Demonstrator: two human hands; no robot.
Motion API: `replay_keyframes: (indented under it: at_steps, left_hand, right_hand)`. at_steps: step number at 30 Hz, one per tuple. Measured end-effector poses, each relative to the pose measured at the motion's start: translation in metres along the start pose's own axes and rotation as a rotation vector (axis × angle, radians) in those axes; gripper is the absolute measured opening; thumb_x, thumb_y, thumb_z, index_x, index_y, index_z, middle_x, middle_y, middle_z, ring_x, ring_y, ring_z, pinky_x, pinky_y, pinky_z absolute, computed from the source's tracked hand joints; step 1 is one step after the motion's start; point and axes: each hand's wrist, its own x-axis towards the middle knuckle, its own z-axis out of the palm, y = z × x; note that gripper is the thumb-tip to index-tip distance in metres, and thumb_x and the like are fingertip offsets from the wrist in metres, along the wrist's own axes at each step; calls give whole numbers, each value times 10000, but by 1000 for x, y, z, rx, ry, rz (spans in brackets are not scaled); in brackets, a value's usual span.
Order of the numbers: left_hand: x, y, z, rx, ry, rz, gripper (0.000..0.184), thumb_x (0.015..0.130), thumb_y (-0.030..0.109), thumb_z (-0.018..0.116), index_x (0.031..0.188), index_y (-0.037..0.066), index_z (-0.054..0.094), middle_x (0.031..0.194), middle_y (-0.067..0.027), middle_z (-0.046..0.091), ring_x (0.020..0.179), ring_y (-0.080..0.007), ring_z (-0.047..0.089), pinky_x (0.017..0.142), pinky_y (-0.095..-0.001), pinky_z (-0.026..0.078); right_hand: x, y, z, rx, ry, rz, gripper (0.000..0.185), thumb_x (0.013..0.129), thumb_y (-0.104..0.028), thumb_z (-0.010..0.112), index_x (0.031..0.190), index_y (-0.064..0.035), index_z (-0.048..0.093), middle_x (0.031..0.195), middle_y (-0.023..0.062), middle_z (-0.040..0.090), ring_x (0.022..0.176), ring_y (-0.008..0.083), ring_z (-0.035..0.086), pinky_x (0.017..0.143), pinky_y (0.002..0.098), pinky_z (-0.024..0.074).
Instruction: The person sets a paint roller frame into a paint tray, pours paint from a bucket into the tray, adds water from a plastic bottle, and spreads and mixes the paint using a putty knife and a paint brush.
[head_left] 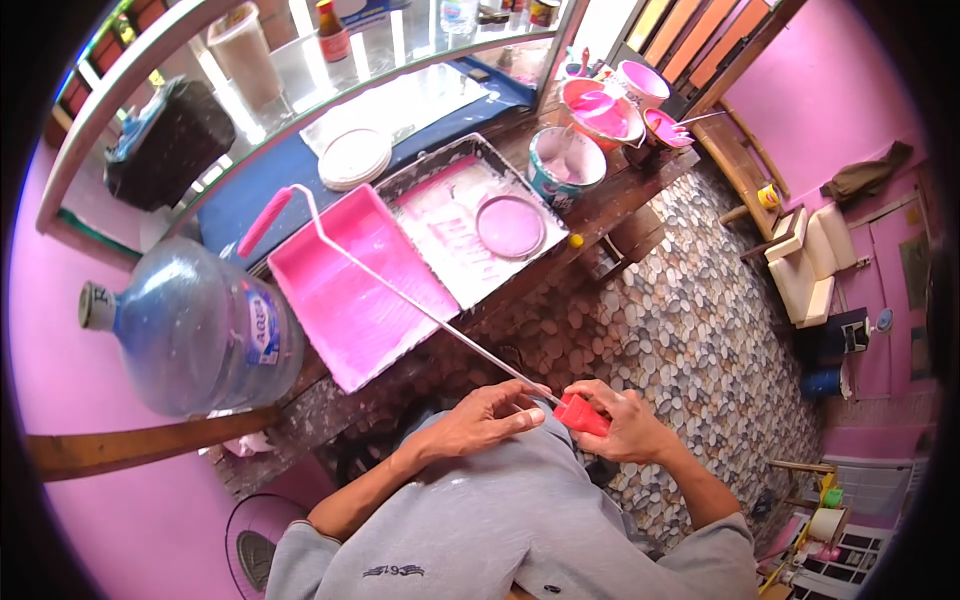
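My right hand (622, 425) is closed round the red handle (582, 415) of a paint roller, in front of my grey shirt. The roller's long metal rod (420, 308) runs up and left over a pink paint tray (355, 285), and its pink roller head (265, 221) lies beyond the tray's upper left corner. My left hand (490, 422) is beside the rod's lower end, its fingers apart and bent; it holds nothing that I can see. A second tray (465, 215) with whitish pink paint and a round lid (510, 226) adjoins the pink tray.
A large blue water bottle (205, 330) stands at the left. Paint buckets (567, 165) line the bench's right part. White lids (355, 158) lie before a glass case (390, 68). A chair (810, 255) stands at the right, on the pebble-patterned floor (700, 300).
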Motion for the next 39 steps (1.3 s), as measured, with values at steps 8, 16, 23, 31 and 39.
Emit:
replay_keyframes:
  at_steps: [8, 16, 23, 31, 39]
  left_hand:
    - [87, 23, 18, -133, 258, 66, 343, 932, 253, 596, 1211, 55, 563, 963, -18, 622, 852, -83, 557, 767, -247, 466]
    - [159, 53, 44, -278, 629, 82, 371, 807, 24, 715, 1121, 24, 518, 1025, -75, 600, 939, -120, 573, 842, -265, 484]
    - [169, 79, 51, -441, 775, 101, 271, 812, 47, 676, 1018, 28, 501, 961, -60, 588, 899, -129, 606, 817, -278, 499]
    - [120, 94, 49, -561, 1044, 223, 227, 846, 11, 516, 1047, 9, 412, 926, -112, 575, 796, -186, 632, 695, -335, 551]
    - [17, 44, 83, -453, 1180, 26, 193, 779, -33, 548, 921, 56, 453, 786, -40, 552, 572, -124, 566, 466, -261, 473]
  right_hand:
    - [50, 54, -61, 46, -2, -217, 486, 724, -150, 650, 1148, -84, 423, 731, 156, 628, 623, 347, 632, 583, 399, 504]
    - [93, 101, -120, -11, -149, -353, 536, 740, -172, 637, 1197, -89, 369, 701, 178, 594, 587, 366, 617, 538, 414, 505]
    - [123, 88, -172, 241, -456, -435, 622, 766, -160, 625, 1276, -77, 279, 708, 195, 573, 643, 386, 613, 599, 428, 491]
    - [147, 40, -133, 456, -655, -536, 705, 825, -289, 698, 1352, -80, 279, 731, 111, 631, 552, 187, 609, 552, 310, 491]
    - [138, 61, -101, 205, -630, -536, 493, 816, -256, 695, 1225, -69, 491, 700, 80, 625, 594, 196, 587, 588, 319, 457]
